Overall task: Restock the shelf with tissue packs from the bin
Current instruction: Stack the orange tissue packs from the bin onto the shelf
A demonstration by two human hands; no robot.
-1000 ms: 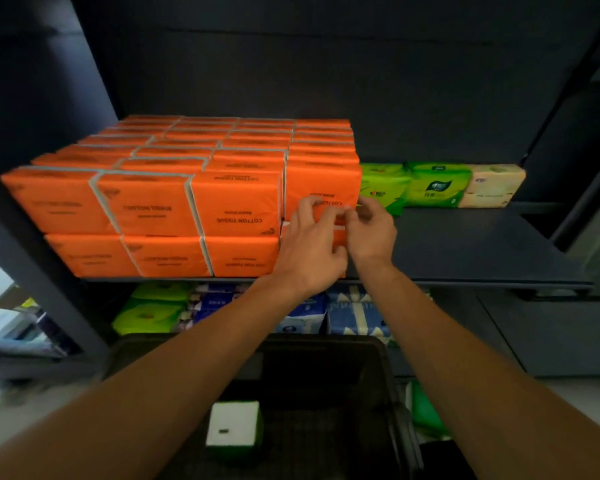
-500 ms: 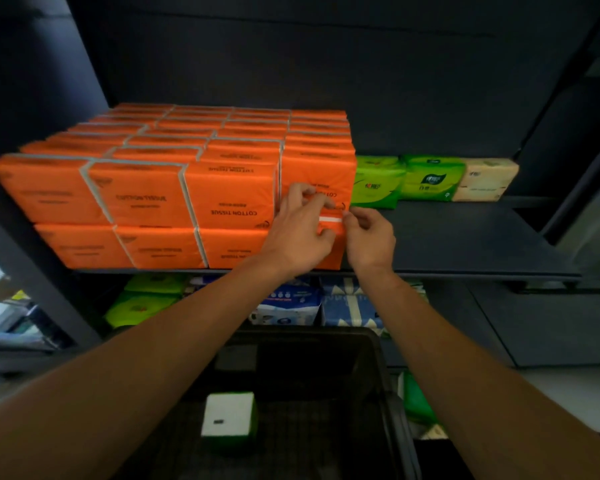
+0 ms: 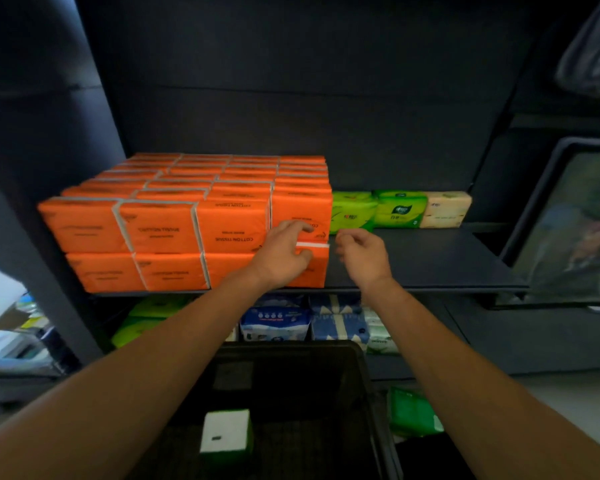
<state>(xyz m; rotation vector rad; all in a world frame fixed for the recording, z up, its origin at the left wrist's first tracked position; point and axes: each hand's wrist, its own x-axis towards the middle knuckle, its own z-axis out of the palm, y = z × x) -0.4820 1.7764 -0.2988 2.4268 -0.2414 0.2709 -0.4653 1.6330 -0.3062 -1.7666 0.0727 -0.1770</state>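
Orange tissue packs (image 3: 160, 230) fill the left half of the dark shelf (image 3: 420, 265), two layers high and several rows deep. My left hand (image 3: 284, 252) rests on the front of the rightmost column, fingers on the upper pack (image 3: 302, 209) and thumb on the lower one (image 3: 317, 271), with a white strip showing between them. Just right of the stack, my right hand (image 3: 361, 252) hovers off the packs with loosely curled fingers and holds nothing. Below my arms stands the dark bin (image 3: 364, 379); one green-and-white pack (image 3: 226, 433) lies in it.
Two green packs (image 3: 400, 209) and a beige pack (image 3: 447, 209) sit at the back of the shelf's right half. The lower shelf holds blue packs (image 3: 274, 320) and green packs (image 3: 146, 317). Another green pack (image 3: 413, 412) lies right of the bin. A dark framed panel (image 3: 568, 230) stands at right.
My right hand has let go of the stack's front and moved off to the right. My left hand stays on the rightmost orange packs.
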